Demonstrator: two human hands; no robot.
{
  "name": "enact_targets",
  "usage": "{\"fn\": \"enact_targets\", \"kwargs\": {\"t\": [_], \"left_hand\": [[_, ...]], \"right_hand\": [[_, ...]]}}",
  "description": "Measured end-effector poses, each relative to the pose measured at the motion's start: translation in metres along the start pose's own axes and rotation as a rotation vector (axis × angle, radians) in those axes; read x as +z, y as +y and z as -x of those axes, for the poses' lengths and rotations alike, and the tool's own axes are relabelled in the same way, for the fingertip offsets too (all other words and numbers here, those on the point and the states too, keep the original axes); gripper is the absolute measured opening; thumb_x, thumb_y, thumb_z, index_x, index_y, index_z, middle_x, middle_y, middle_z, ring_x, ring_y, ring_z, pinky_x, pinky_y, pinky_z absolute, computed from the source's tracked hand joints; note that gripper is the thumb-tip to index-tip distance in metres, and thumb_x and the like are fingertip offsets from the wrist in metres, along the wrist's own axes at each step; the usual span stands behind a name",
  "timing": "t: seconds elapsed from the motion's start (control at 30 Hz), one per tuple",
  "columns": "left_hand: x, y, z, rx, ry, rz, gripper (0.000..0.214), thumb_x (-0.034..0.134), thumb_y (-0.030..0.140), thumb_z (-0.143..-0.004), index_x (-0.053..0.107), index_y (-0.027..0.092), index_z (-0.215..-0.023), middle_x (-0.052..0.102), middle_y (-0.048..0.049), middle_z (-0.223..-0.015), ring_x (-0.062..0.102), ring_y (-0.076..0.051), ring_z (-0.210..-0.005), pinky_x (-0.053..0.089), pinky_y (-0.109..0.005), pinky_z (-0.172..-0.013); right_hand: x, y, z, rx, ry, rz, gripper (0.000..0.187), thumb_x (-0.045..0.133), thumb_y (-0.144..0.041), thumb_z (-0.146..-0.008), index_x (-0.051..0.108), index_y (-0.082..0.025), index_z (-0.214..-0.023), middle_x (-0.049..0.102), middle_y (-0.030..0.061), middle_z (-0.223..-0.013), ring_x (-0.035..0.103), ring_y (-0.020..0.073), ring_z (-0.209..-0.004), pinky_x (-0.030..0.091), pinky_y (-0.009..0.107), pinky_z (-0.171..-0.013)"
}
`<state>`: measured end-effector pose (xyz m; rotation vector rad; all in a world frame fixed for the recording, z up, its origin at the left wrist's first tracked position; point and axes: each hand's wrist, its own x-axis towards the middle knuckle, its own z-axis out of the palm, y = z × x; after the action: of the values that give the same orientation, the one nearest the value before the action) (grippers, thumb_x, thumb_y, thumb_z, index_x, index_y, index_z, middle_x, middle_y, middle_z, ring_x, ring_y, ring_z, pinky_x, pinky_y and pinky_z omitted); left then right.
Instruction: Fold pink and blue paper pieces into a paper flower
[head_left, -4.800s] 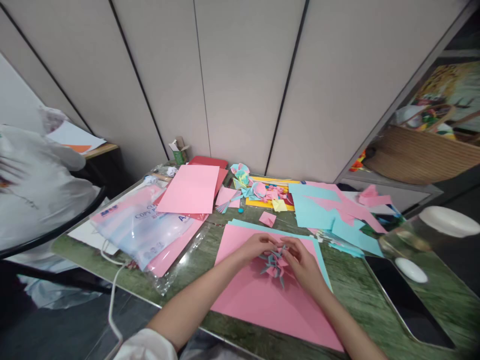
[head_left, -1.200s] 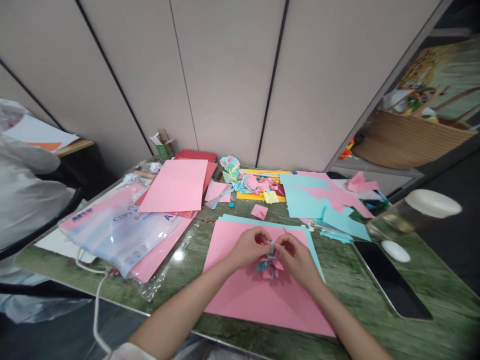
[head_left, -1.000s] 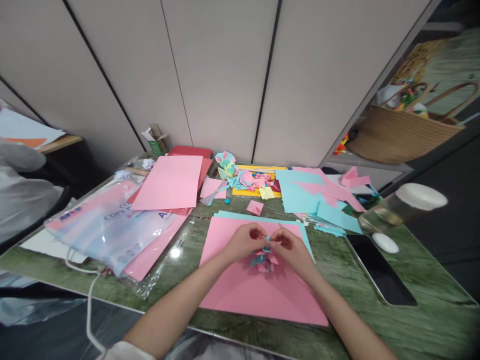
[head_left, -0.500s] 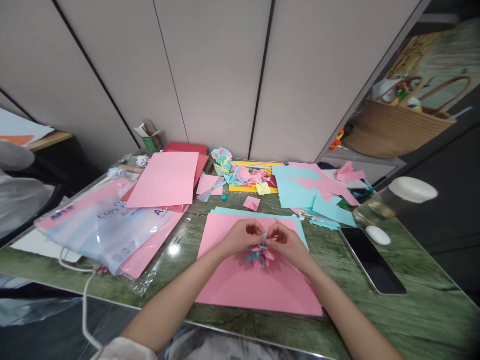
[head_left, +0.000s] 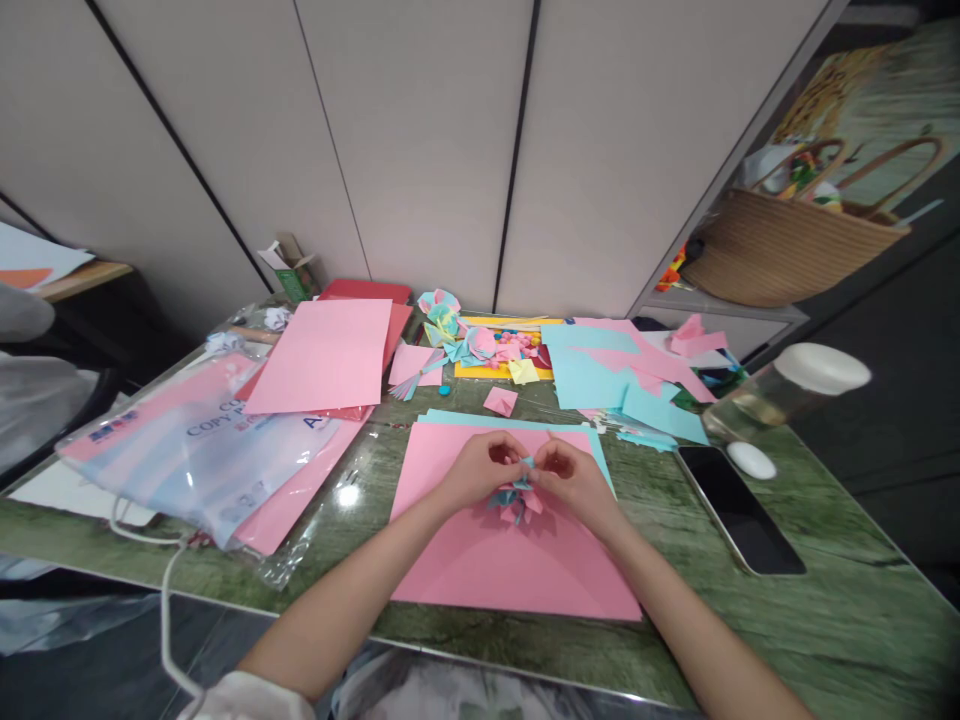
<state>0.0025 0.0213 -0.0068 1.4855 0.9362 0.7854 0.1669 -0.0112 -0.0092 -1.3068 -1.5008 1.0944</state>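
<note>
My left hand [head_left: 487,468] and my right hand [head_left: 570,476] meet above a stack of pink paper [head_left: 517,575] with light blue sheets beneath it. Between them they pinch a folded paper flower [head_left: 517,502] in pink and light blue. Both thumbs and forefingers close on its light blue upper part; the fingertips partly cover it. Its pink and blue points hang just below the fingers. Behind the stack lies a small folded pink paper square [head_left: 500,401].
At left, a clear plastic copy-paper bag [head_left: 225,450] lies beside pink sheets [head_left: 330,350]. Folded paper pieces [head_left: 480,345] fill the back. Blue and pink scraps [head_left: 600,375], a phone [head_left: 739,510], a white oval object [head_left: 751,460] and a lidded bottle [head_left: 780,390] are at right.
The view has shifted slightly. Both hands stay together on the paper flower, which has turned a little between the fingertips.
</note>
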Motion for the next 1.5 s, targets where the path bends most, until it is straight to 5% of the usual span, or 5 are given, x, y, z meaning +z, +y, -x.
{"fn": "enact_targets", "kwargs": {"t": [0.57,1.03,1.5], "left_hand": [[-0.0008,0.0053,0.0015,0.021,-0.006,-0.017,0.024,0.068,0.029,-0.063,0.058,0.013,-0.077,0.058,-0.0016,-0.072,0.051,-0.009,-0.06,0.04,-0.02,-0.053],[0.0007,0.0048,0.0023,0.006,0.043,-0.047,0.023,0.068,0.031,-0.062,0.056,0.014,-0.071,0.058,-0.001,-0.069,0.052,-0.01,-0.061,0.04,-0.021,-0.054],[-0.0007,0.004,0.0016,-0.011,-0.025,-0.077,0.026,0.067,0.035,-0.063,0.061,0.013,-0.077,0.06,-0.0032,-0.075,0.053,-0.01,-0.063,0.041,-0.021,-0.054]], "right_hand": [[0.0013,-0.0021,0.0034,-0.033,0.042,0.051,0.012,0.059,-0.029,-0.074,0.051,-0.019,-0.071,0.054,-0.0018,-0.071,0.053,0.0131,-0.068,0.04,0.027,-0.067],[-0.0019,-0.0029,0.0011,-0.053,-0.052,0.046,0.017,0.053,-0.034,-0.078,0.05,-0.02,-0.071,0.05,-0.0021,-0.068,0.048,0.0112,-0.063,0.039,0.027,-0.062],[-0.0038,-0.0011,-0.0002,0.055,-0.083,-0.073,0.021,0.062,-0.037,-0.07,0.051,-0.019,-0.067,0.05,-0.0035,-0.066,0.047,0.0111,-0.062,0.039,0.027,-0.064]]}}
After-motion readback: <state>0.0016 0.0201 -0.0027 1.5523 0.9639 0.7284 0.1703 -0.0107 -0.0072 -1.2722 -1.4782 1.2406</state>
